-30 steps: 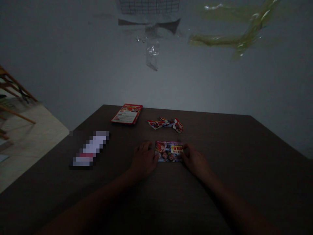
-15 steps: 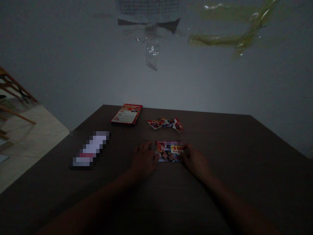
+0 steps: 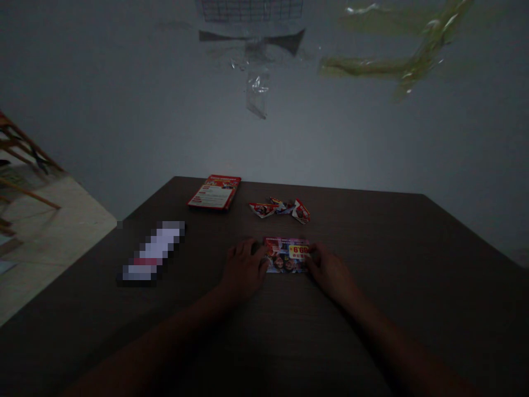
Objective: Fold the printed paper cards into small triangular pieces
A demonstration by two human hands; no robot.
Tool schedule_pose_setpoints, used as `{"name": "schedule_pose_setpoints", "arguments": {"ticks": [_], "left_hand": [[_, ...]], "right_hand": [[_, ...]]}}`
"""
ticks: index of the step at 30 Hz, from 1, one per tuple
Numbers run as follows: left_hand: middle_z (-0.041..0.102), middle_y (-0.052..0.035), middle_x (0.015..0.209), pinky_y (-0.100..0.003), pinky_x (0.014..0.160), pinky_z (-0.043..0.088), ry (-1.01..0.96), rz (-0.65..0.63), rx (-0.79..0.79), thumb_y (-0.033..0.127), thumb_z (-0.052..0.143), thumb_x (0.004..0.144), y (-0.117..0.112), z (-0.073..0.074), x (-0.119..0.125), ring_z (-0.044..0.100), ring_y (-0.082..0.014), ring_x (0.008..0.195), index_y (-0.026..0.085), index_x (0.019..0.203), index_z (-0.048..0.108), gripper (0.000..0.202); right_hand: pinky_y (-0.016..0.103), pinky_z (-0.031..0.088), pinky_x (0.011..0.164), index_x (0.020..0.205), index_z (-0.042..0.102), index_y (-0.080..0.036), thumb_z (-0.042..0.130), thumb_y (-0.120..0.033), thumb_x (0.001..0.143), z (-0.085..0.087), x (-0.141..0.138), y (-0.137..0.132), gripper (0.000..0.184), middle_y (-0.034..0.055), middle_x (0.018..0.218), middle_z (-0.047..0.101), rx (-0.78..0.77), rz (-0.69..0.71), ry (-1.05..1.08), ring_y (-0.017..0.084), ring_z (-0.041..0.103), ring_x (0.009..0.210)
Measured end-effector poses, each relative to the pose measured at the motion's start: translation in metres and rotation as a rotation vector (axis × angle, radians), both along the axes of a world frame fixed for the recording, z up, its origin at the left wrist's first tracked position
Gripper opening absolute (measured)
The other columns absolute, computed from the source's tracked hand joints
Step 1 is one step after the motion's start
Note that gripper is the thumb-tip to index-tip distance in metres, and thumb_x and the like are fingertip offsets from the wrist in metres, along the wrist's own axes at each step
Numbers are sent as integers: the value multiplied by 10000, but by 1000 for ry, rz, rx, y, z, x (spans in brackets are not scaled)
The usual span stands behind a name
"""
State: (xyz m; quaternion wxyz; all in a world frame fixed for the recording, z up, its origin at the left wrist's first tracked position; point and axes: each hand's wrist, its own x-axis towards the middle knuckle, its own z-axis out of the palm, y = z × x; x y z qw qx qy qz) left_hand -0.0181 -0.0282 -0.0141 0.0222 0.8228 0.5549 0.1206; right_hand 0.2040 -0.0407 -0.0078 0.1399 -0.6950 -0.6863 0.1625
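Observation:
A small, colourful printed leaflet (image 3: 285, 259) with a yellow price patch lies on the dark table between my hands. Its print reads upside down from here. My left hand (image 3: 244, 271) rests on the tabletop at the leaflet's left side, index finger and thumb closed at that edge. At the opposite edge, my right hand (image 3: 329, 273) pinches the leaflet between thumb and fingers. Beyond it lie several folded paper pieces (image 3: 263, 209) in red and white, close together.
A stack of red-and-white leaflets (image 3: 215, 194) sits at the back left of the table (image 3: 384, 231). Nearer on the left lies a phone (image 3: 155, 253) with its screen lit and pixelated. A wall (image 3: 351, 138) with tape on it stands behind the table.
My left index finger has come over the leaflet's left edge, closer to the thumb. My right hand and the other things stay where they were.

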Motion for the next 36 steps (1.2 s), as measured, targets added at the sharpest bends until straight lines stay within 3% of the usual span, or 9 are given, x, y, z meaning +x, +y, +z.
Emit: {"name": "schedule_pose_setpoints", "arguments": {"ticks": [7, 18, 21, 23, 26, 30, 36], "left_hand": [[435, -68, 1247, -438, 949, 301, -9, -18, -4, 349, 405, 883, 1, -5, -2, 400, -249, 1146, 284, 1136, 544, 296], [458, -80, 1214, -436, 941, 308, 6, -51, 3, 386, 402, 880, -1, 3, 0, 404, -254, 1131, 251, 1086, 565, 295], [466, -80, 1202, -436, 941, 308, 12, -51, 14, 388, 408, 877, -2, 4, 2, 404, -256, 1126, 251, 1085, 565, 295], [467, -82, 1201, -435, 945, 306, 12, -56, 29, 394, 409, 877, -2, 4, 3, 402, -257, 1127, 251, 1099, 559, 304], [466, -86, 1201, -433, 942, 309, 23, -59, 52, 413, 407, 876, -2, 3, 4, 403, -260, 1125, 250, 1102, 555, 315], [469, -84, 1195, -434, 923, 322, 34, -59, 69, 423, 408, 876, -2, 0, 3, 417, -261, 1106, 261, 1115, 547, 321], [460, -94, 1221, -447, 929, 314, 37, -47, 70, 425, 400, 880, -2, -1, 3, 409, -272, 1122, 254, 1118, 547, 328]], "right_hand": [[253, 374, 594, 1092, 526, -218, 460, -312, 871, -4, 2, 2, 249, 39, 801, 680, -13, -5, -12, 183, 633, 714], [244, 359, 551, 1025, 567, -209, 442, -317, 881, -3, 2, -1, 219, 39, 778, 680, 2, -2, -25, 163, 616, 652], [271, 382, 634, 1036, 589, -214, 426, -338, 891, 1, 1, -5, 251, 59, 871, 672, 123, 25, -108, 182, 610, 738], [312, 374, 718, 1029, 613, -214, 413, -362, 898, 6, -2, -11, 281, 86, 974, 646, 261, 60, -208, 213, 585, 838], [344, 340, 760, 1036, 635, -234, 368, -372, 922, 11, -13, -21, 322, 93, 914, 634, 347, 205, -303, 222, 561, 850], [343, 335, 792, 1144, 590, -243, 322, -332, 946, 8, -30, -30, 345, 84, 963, 637, 356, 449, -281, 204, 558, 873], [374, 364, 829, 1168, 585, -242, 354, -327, 934, -3, -43, -28, 340, 99, 987, 629, 326, 521, -326, 230, 562, 902]]}}
